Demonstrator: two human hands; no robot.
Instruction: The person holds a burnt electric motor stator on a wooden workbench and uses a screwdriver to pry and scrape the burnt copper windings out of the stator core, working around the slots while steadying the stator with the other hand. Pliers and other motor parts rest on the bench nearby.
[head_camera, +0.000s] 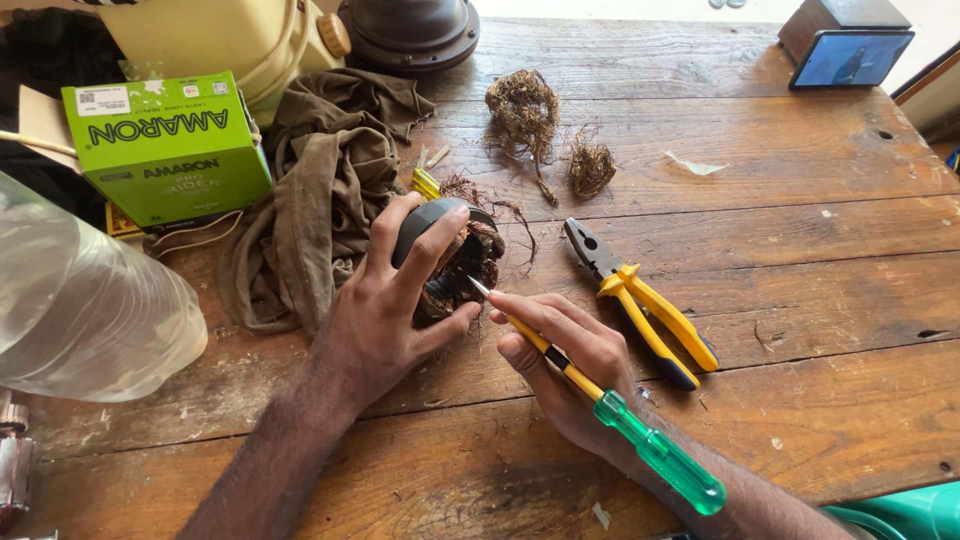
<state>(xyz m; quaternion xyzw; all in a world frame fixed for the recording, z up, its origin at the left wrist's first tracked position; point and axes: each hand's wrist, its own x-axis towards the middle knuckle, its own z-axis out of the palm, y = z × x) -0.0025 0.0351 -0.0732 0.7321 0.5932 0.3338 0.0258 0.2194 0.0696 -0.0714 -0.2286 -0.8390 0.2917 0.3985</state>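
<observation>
Copper-wound motor stator (455, 262) is gripped by the left hand (385, 310). A green-handled screwdriver (610, 410) is pinched in the right hand (575, 360), its tip touching the windings.

Worn wooden plank counter (800, 240). Yellow-handled steel pliers (645, 312) lie flat mid-counter. Two clumps of tangled brown wire (524, 110) and (590, 165) sit near the far edge, well apart from the pliers. Left side — crumpled olive-brown cloth rag (320, 190) touching a bright green cardboard box (165, 145), clear plastic bottle (85, 310) on its side. Far right — small tilted screen (850, 57).
</observation>
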